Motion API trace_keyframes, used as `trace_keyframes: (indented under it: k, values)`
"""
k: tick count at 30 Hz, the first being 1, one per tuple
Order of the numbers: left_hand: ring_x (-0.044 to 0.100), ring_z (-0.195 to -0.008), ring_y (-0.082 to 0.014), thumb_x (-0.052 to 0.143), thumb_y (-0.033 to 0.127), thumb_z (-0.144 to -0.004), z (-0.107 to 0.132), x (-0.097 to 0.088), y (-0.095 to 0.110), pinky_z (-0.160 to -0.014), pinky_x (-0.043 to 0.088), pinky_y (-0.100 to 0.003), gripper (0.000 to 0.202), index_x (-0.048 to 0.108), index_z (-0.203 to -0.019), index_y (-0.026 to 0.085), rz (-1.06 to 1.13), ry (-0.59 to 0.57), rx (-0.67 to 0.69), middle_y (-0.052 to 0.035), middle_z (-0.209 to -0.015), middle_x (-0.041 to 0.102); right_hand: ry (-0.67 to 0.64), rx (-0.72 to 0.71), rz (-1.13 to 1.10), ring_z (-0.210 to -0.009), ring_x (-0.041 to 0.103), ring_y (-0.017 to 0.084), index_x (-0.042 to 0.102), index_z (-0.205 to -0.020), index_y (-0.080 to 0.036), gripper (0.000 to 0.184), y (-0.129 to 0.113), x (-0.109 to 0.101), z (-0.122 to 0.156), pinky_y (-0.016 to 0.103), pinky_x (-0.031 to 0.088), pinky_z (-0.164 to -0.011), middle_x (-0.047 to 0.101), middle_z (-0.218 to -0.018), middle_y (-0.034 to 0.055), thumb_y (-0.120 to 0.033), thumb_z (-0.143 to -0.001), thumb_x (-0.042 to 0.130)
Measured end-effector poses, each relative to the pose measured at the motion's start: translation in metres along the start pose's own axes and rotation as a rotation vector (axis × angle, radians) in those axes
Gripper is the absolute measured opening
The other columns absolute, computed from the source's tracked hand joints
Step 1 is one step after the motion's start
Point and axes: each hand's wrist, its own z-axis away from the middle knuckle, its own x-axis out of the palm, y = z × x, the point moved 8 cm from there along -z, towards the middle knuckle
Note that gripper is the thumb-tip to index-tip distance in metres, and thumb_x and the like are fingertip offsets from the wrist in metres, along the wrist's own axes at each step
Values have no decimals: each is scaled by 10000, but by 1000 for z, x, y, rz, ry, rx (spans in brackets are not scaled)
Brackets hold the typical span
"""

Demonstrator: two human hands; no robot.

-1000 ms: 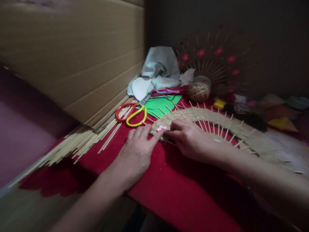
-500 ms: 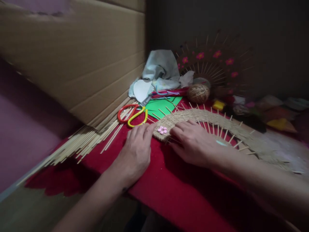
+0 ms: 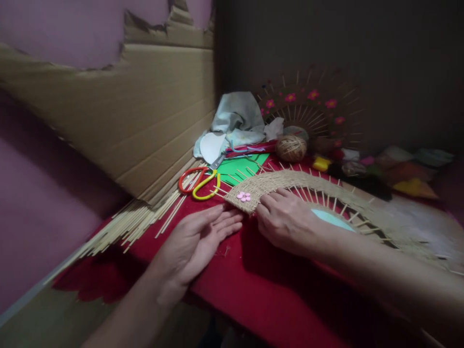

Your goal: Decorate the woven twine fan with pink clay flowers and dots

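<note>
A woven twine fan [image 3: 290,178] with thin sticks poking out of both curved edges lies on the red cloth [image 3: 232,275]. Near its left end sits a pink petal flower [image 3: 243,196]. My right hand [image 3: 286,217] grips the fan's inner edge, fingers curled round it just right of the flower. Palm up, my left hand [image 3: 206,232] has its fingers stretched out beside the fan's left corner, the fingertips at or just under the edge; whether they touch it I cannot tell. A pale blue piece [image 3: 331,219] shows inside the fan's curve.
Scissors [image 3: 203,186] with red and yellow handles lie behind my left hand, by loose sticks [image 3: 126,222] and green sheets [image 3: 239,169]. A twine ball [image 3: 291,147], grey cloth [image 3: 239,116] and another flowered fan [image 3: 304,106] are at the back. A cardboard panel [image 3: 163,96] stands left.
My left hand has let go of the fan's left corner and turned palm up, lower down. My right hand keeps its grip. The whole view has shifted a little.
</note>
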Motion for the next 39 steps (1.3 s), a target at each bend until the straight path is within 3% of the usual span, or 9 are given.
trace_keyframes:
  k: [2, 5, 9, 12, 17, 24, 31, 39]
  values:
    - [574, -1087, -254, 421, 208, -862, -10, 11, -7, -947, 465, -411, 279, 547, -1075, 80, 106, -45, -55, -188, -1139, 604, 6, 0, -12, -626, 480, 187, 574, -747, -153, 207, -2, -1, 1, 343, 289, -640, 586, -720, 71, -135, -851, 396]
    - [581, -1081, -221, 430, 135, -860, -23, 19, -12, -959, 460, -356, 334, 515, -1178, 80, 217, 2, -64, -162, -1102, 630, 19, -4, -60, -640, 482, 189, 586, -765, -152, 194, -4, -5, 1, 348, 313, -658, 589, -732, 68, -132, -836, 406]
    - [619, -1003, -201, 406, 40, -857, -28, 23, -19, -939, 470, -327, 375, 496, -1220, 61, 337, 34, -74, -152, -1030, 657, 115, 151, -246, -667, 478, 190, 604, -783, -131, 176, 14, -13, 0, 334, 359, -662, 578, -747, 80, -179, -818, 439]
    - [637, -940, -195, 393, 44, -870, -28, 21, -22, -921, 480, -322, 370, 499, -1224, 47, 366, 61, -63, -152, -1008, 662, 174, 234, -367, -798, 484, 207, 617, -968, -87, 249, 27, -13, 0, 316, 388, -699, 571, -875, 121, -125, -818, 421]
    - [635, -917, -186, 355, 23, -871, -29, 26, -20, -914, 478, -321, 391, 489, -1238, 42, 440, 22, -62, -146, -1004, 655, 76, 147, -414, -831, 453, 205, 535, -1215, -138, 426, 17, 2, -4, 332, 386, -723, 533, -951, 123, -65, -812, 420]
    - [626, -924, -199, 358, 70, -890, -28, 25, -20, -892, 483, -326, 358, 484, -1219, 5, 495, 23, -97, -170, -1003, 636, 51, 119, -381, -817, 432, 205, 576, -1185, -154, 386, 11, 3, -6, 322, 344, -695, 526, -926, 114, -94, -829, 438]
    - [626, -905, -186, 340, 69, -895, -28, 28, -19, -878, 485, -327, 334, 517, -1177, 51, 464, -15, -74, -134, -955, 642, 61, 91, -321, -811, 419, 213, 633, -1080, -150, 342, 11, -1, -8, 337, 297, -682, 542, -914, 105, -72, -789, 471]
    - [630, -874, -182, 342, 68, -890, -28, 27, -20, -867, 491, -328, 315, 535, -1139, 50, 438, -13, -71, -129, -922, 646, 110, 99, -401, -793, 454, 194, 584, -1162, -164, 361, 18, -2, -3, 339, 305, -741, 565, -876, 81, -78, -846, 434]
